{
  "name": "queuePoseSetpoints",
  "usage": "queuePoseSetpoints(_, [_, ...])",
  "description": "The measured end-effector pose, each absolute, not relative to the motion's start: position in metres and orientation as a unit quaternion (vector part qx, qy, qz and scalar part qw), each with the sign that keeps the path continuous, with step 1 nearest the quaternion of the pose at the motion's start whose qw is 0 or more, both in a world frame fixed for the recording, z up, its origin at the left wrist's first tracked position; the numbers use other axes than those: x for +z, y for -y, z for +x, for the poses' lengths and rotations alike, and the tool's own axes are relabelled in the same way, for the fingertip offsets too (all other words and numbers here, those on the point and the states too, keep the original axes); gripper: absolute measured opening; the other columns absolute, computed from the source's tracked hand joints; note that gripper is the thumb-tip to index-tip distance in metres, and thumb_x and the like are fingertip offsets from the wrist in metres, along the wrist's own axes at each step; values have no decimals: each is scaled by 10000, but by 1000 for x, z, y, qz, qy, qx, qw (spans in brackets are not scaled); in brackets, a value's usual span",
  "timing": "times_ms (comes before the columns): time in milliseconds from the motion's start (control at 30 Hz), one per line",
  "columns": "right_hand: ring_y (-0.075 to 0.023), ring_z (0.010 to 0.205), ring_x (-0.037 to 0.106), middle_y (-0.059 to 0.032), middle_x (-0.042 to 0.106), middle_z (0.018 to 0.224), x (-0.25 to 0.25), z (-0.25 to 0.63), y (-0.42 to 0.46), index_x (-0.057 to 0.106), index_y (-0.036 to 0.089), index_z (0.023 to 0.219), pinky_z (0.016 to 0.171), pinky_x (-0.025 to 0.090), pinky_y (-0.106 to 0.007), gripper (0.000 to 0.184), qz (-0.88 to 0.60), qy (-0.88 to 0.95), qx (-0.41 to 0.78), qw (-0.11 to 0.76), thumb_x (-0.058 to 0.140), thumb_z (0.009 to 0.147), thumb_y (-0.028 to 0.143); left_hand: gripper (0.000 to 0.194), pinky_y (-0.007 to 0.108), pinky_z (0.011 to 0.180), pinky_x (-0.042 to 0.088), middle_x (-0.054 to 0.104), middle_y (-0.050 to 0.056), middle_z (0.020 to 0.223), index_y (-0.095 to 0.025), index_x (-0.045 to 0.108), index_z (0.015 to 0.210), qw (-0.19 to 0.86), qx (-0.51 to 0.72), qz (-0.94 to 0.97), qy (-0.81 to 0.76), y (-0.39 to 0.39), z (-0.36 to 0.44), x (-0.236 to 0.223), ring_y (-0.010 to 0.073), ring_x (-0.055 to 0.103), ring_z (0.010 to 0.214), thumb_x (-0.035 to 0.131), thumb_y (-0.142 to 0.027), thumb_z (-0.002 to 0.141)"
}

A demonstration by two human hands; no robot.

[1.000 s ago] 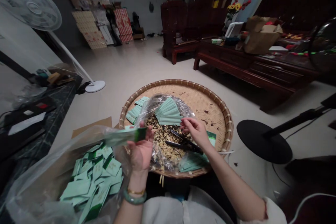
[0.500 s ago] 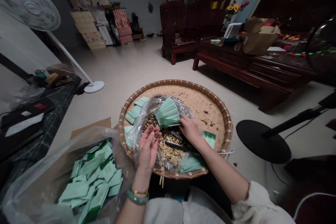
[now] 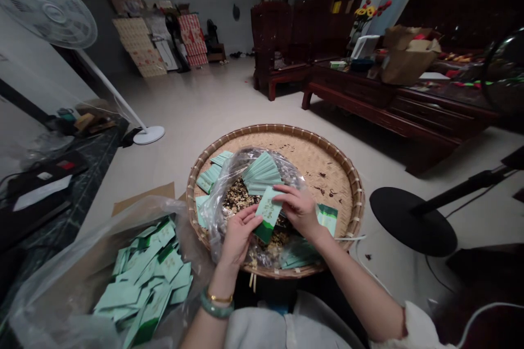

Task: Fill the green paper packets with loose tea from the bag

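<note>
Both hands hold one small green packet [image 3: 267,218] above a clear plastic bag of dried loose bits [image 3: 241,199]. My left hand [image 3: 237,239] pinches the packet's lower left edge. My right hand [image 3: 300,209] grips its upper right end. The bag lies in a round woven tray [image 3: 327,161]. A fanned stack of green packets [image 3: 262,173] rests on the bag just beyond my hands. More green packets [image 3: 209,177] lie at the tray's left, and others [image 3: 328,217] sit by my right wrist.
A large plastic-lined box of several green packets [image 3: 145,278] sits at lower left. A white standing fan [image 3: 53,8] is at left, a black fan base [image 3: 412,221] at right. A dark counter [image 3: 49,185] runs along the left; dark wooden furniture [image 3: 393,95] stands behind.
My left hand dropped a packet into the box at left and came back over the bag. My right hand pulled a single packet from the fanned stack, and both hands now hold it.
</note>
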State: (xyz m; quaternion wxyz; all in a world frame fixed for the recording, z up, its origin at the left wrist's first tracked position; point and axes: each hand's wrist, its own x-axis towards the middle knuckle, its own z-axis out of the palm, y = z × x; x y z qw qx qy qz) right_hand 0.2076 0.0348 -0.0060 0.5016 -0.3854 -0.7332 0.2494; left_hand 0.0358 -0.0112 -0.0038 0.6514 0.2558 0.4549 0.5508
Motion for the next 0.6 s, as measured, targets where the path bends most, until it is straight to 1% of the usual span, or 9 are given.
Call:
queuePoseSetpoints(67, [-198, 1026, 626, -88, 660, 1121, -2, 206, -32, 650, 227, 1062, 825, 536, -360, 311, -417, 678, 302, 525, 396, 884, 205, 450, 292, 748, 526, 740, 88, 804, -112, 691, 933, 623, 560, 265, -478, 12, 36, -7, 184, 685, 747, 833, -255, 530])
queuePoseSetpoints(100, [-194, 1023, 627, -92, 655, 1131, 0, 205, -31, 607, 225, 1159, 797, 548, -348, 357, -430, 655, 328, 527, 367, 895, 210, 423, 286, 737, 529, 742, 83, 789, -116, 699, 905, 605, 566, 270, -490, 12, 36, -9, 180, 686, 730, 831, -264, 531])
queuePoseSetpoints(167, [-195, 1045, 616, -98, 633, 1173, 4, 204, -29, 517, 222, 1284, 795, 549, -336, 406, -443, 651, 351, 506, 358, 911, 234, 376, 275, 717, 533, 746, 75, 782, -126, 711, 866, 578, 570, 283, -510, 12, 35, -10, 176, 688, 716, 824, -263, 535])
queuePoseSetpoints(233, [-211, 1098, 584, -103, 615, 1204, 7, 203, -26, 517, 216, 1291, 872, 517, -356, 400, -440, 695, 309, 478, 416, 906, 256, 339, 273, 712, 537, 749, 69, 783, -133, 718, 842, 561, 569, 297, -523, 12, 36, -9, 178, 690, 720, 817, -254, 540])
queuePoseSetpoints(333, [-225, 1121, 562, -103, 618, 1195, 8, 200, -21, 591, 213, 1214, 961, 459, -380, 340, -425, 746, 211, 467, 467, 898, 246, 320, 285, 733, 541, 749, 63, 787, -141, 721, 836, 546, 571, 310, -529, 13, 37, -6, 183, 694, 734, 808, -251, 549])
queuePoseSetpoints(400, [-224, 1084, 581, -99, 633, 1166, 7, 198, -19, 600, 221, 1199, 946, 466, -381, 324, -426, 749, 178, 475, 464, 905, 239, 315, 293, 739, 543, 748, 62, 785, -142, 720, 833, 541, 572, 313, -532, 13, 38, -5, 186, 695, 734, 805, -252, 550])
queuePoseSetpoints(533, [-218, 976, 618, -99, 664, 1076, 2, 198, -18, 551, 224, 1254, 843, 509, -363, 358, -447, 728, 163, 493, 478, 904, 245, 291, 289, 730, 542, 747, 62, 775, -142, 716, 810, 534, 569, 316, -539, 14, 37, -6, 182, 692, 722, 802, -246, 551])
queuePoseSetpoints(600, [-216, 961, 616, -91, 672, 1029, 1, 198, -18, 607, 234, 1184, 840, 505, -357, 309, -435, 735, 158, 496, 481, 902, 238, 289, 287, 727, 541, 745, 60, 766, -141, 715, 810, 534, 570, 316, -538, 14, 37, -7, 181, 691, 720, 800, -245, 554])
